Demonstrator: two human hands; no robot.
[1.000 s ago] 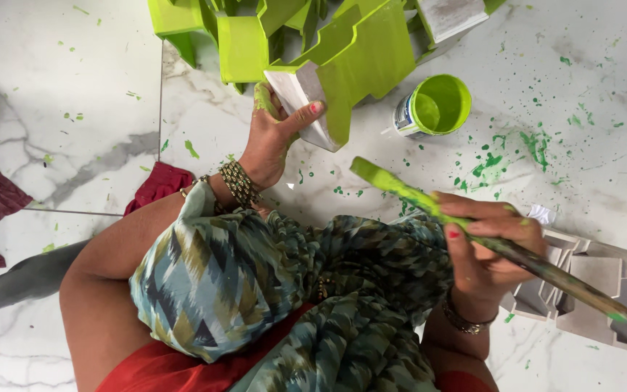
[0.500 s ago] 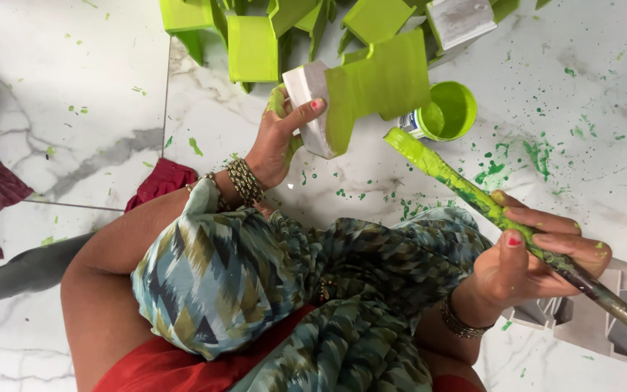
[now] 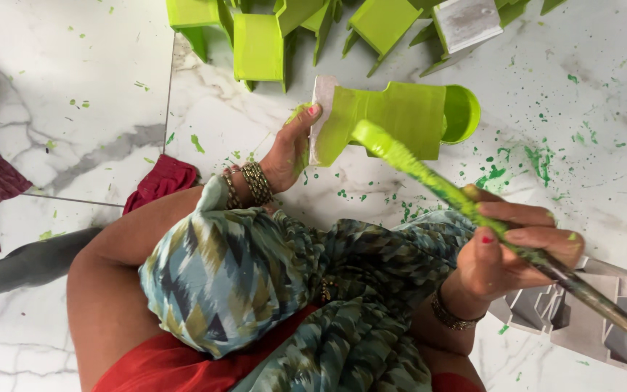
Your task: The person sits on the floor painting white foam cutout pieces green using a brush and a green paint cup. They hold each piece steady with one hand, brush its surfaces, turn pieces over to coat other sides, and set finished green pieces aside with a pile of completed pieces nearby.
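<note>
The left hand (image 3: 288, 149) pinched the green cutout piece (image 3: 386, 116) by its unpainted end, just left of the paint cup (image 3: 462, 112). The right hand (image 3: 517, 247) gripped the brush (image 3: 473, 210), its long axis slanting up-left, the tip probably touching the piece.

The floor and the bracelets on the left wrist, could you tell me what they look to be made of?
The floor: polished marble or marble-look tile, judging by grey veins, a soft sheen and a straight joint line; green paint spatters it. The bracelets: probably metal, brassy and ribbed with dull glints, though beads cannot be ruled out.
</note>
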